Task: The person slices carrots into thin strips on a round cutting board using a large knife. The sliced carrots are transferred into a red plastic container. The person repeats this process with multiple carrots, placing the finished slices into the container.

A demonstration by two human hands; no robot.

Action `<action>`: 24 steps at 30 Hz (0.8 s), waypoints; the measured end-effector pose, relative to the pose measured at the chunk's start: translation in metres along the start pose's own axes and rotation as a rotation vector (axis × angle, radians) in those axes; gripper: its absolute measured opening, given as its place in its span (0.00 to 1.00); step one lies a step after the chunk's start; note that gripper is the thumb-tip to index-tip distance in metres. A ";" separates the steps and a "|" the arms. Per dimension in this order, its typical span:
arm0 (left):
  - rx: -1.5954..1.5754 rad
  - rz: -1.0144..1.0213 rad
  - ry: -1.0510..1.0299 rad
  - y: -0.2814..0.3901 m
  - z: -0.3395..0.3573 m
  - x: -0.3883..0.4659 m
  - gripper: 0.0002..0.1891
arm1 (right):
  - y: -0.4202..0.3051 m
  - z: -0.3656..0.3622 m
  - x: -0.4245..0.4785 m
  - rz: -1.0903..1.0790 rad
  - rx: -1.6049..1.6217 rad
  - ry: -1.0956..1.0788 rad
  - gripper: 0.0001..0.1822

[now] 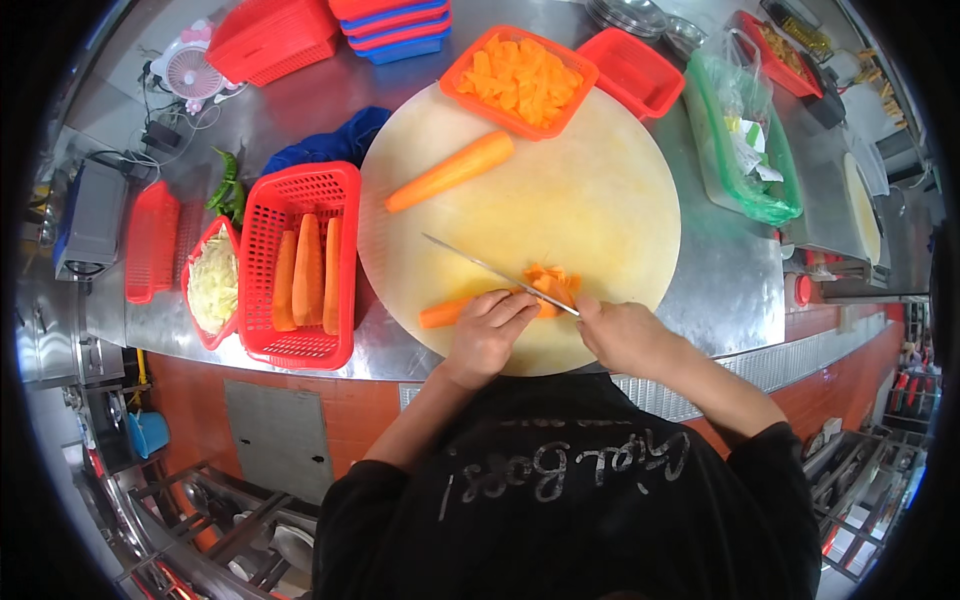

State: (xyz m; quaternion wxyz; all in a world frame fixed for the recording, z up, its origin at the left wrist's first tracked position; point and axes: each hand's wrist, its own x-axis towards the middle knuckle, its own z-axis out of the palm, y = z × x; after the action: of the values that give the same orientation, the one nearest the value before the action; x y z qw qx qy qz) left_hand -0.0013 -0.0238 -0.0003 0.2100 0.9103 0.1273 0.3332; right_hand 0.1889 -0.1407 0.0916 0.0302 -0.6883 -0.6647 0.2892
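My right hand (626, 334) grips the handle end of a kitchen knife (484, 264), whose blade slants across a carrot (442, 313). With bent fingers, my left hand (487, 334) presses that carrot against a round cutting board (600, 202), close beside the blade. Thin carrot slices (553, 279) lie at the cut end, partly behind the knife. Farther up the board lies a whole peeled carrot (450, 171). A red basket (519, 129) heaped with cut carrot pieces (521, 79) rests over the board's far edge.
Left of the board stands a red perforated basket (300, 352) holding three carrots (307, 270). Beside it are a basket of shredded cabbage (214, 285), green peppers (225, 187) and a blue cloth (326, 142). A green-lined bin (742, 150) and an empty red basket (634, 71) sit rightward.
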 end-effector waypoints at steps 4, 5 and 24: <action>0.000 -0.001 -0.001 0.000 -0.001 -0.001 0.17 | -0.015 -0.048 -0.021 0.003 -0.028 -0.108 0.10; -0.006 -0.004 0.003 0.000 -0.001 -0.003 0.17 | -0.018 -0.053 -0.028 -0.016 -0.064 -0.111 0.10; -0.017 -0.021 0.014 -0.002 -0.002 -0.004 0.16 | -0.011 -0.037 -0.008 0.014 0.017 -0.136 0.11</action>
State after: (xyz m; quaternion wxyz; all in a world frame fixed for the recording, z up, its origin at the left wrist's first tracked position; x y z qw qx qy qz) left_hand -0.0053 -0.0234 -0.0020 0.2205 0.9047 0.1357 0.3383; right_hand 0.1956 -0.1338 0.1301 -0.0109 -0.6713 -0.6580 0.3411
